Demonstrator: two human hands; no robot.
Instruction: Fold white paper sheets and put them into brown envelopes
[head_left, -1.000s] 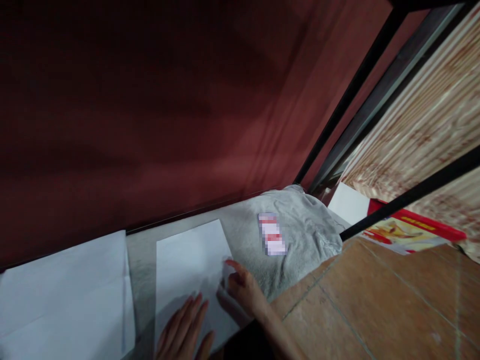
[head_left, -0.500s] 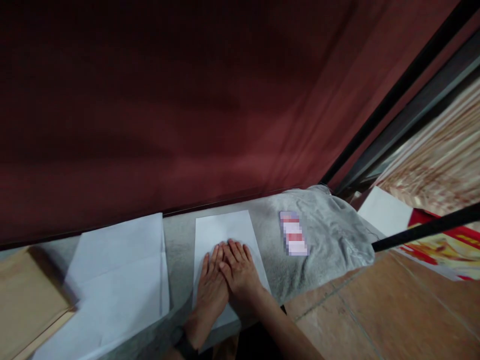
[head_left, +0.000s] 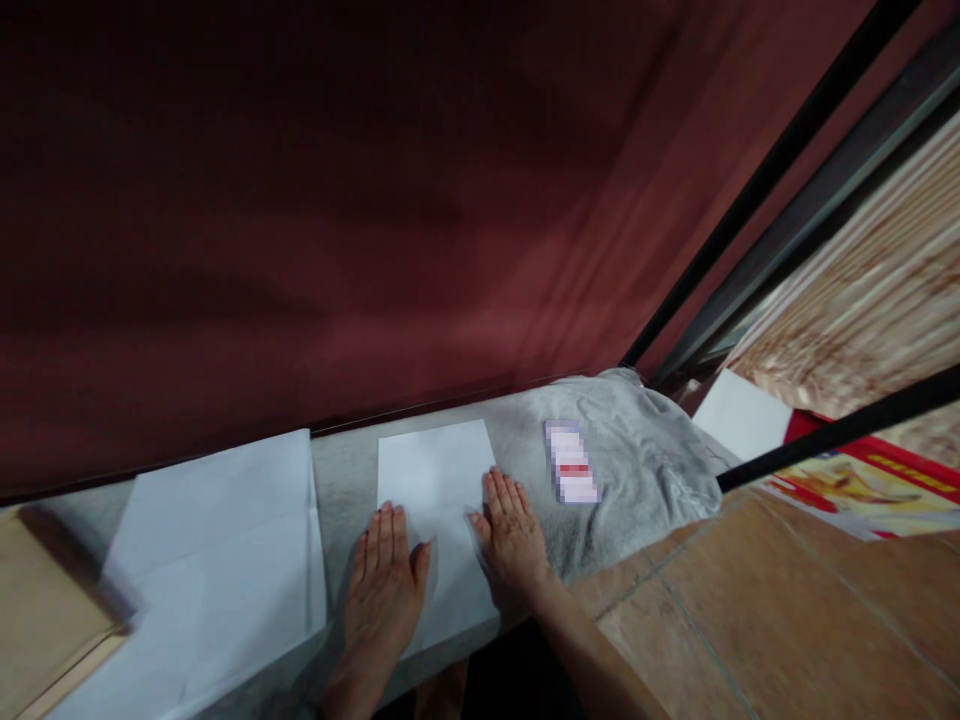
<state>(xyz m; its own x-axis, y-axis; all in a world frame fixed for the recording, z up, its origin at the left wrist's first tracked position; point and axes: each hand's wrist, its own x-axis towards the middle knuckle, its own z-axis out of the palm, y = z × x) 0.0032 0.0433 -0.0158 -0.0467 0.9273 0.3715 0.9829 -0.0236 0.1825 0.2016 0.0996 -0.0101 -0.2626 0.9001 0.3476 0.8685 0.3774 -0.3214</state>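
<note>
"What sits farthest left?"

"A tan object (head_left: 49, 610), overlapping a large white sheet (head_left: 229, 565)."

"And the hands?"

"The left hand (head_left: 386, 582) lies flat, fingers extended, gripping nothing, at the left edge of the smaller white paper (head_left: 437, 480), which rests on the grey cloth (head_left: 649, 455); the right hand (head_left: 516, 532) lies likewise at its right edge."

"Beyond that?"

"A pixelated rectangle (head_left: 572, 462), on the same cloth."

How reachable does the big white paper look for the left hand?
Probably yes: the left hand lies flat at the left edge of the small paper; only a strip of grey cloth separates it from the big paper, with nothing visible blocking.
</note>
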